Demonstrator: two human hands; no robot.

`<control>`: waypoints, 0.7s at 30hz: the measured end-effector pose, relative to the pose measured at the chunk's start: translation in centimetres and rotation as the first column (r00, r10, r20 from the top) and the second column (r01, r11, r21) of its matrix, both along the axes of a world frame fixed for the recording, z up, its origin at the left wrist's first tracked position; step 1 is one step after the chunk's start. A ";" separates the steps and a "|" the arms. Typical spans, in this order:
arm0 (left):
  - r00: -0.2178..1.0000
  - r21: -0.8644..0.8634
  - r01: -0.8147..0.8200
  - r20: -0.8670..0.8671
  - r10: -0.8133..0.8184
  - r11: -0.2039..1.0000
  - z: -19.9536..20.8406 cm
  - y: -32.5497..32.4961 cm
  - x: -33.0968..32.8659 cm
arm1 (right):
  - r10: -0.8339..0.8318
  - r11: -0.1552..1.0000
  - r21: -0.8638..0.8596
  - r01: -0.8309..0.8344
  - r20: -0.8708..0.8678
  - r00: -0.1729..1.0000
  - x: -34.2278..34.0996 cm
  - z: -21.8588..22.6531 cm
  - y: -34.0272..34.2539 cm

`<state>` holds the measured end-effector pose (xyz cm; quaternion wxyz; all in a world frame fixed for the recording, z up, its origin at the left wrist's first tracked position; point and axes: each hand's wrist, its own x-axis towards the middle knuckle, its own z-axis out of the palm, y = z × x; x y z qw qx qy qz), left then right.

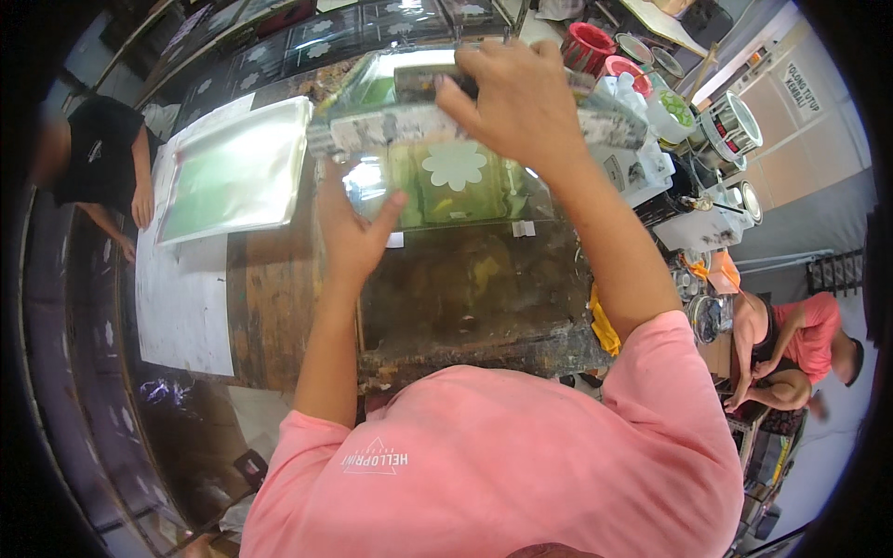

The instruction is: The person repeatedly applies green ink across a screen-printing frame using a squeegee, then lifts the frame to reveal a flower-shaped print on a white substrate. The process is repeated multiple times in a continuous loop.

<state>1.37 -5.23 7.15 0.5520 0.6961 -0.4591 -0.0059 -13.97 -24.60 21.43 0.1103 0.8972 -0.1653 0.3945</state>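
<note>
My right hand [526, 107] is closed over a dark, block-like squeegee [419, 82] above a stained printing-screen frame [400, 126]. The frame's worn, white-and-grey front bar runs across the work. Below that bar lies a clear, shiny plastic sheet [530, 200] over a greenish patch with a pale flower shape [454, 167]. My left hand [352, 232] is at the sheet's left side, thumb stretched away from the fingers; glare and the bar partly obscure its fingertips. Two small white tabs [524, 228] sit along the sheet's near edge, on a dark, stained board [465, 288].
Left of the frame, a stack of clear sheets [233, 177] lies on white paper [186, 316], beside a person in black [102, 149]. Ink tubs [588, 46] and bottles crowd the right, near a yellow cloth [603, 321]. Another person [791, 344] sits farther right.
</note>
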 end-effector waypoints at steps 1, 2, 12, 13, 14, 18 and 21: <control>0.978 0.263 -0.117 0.200 0.065 0.958 -0.9 0.5 -0.6 | -0.005 1.000 0.008 0.005 -0.024 1.000 0.3 0.8 -0.5; 0.916 0.472 -0.261 0.396 0.062 0.842 -2.0 1.3 -1.6 | -0.035 0.999 0.034 0.037 -0.071 0.997 0.5 1.7 -1.1; 0.943 0.580 -0.197 0.333 -0.010 0.791 -4.6 1.4 -3.3 | -0.032 0.985 0.166 0.041 -0.057 0.998 2.7 6.7 -3.7; 0.956 0.495 -0.160 0.294 0.009 0.854 -3.9 0.6 -3.1 | -0.028 0.987 0.158 0.035 -0.047 0.998 2.8 6.8 -3.7; 0.968 0.404 -0.123 0.250 0.020 0.906 -3.1 -0.5 -2.7 | -0.025 0.988 0.154 0.031 -0.039 0.999 2.8 6.9 -3.8; 0.992 0.142 -0.124 0.053 0.117 0.982 0.2 -4.0 -1.5 | -0.022 0.980 0.196 0.034 -0.062 0.998 2.7 7.1 -3.8; 0.984 0.113 -0.129 -0.111 0.141 0.985 2.8 -3.0 1.4 | -0.009 0.988 0.154 0.013 -0.027 1.000 2.6 6.9 -3.6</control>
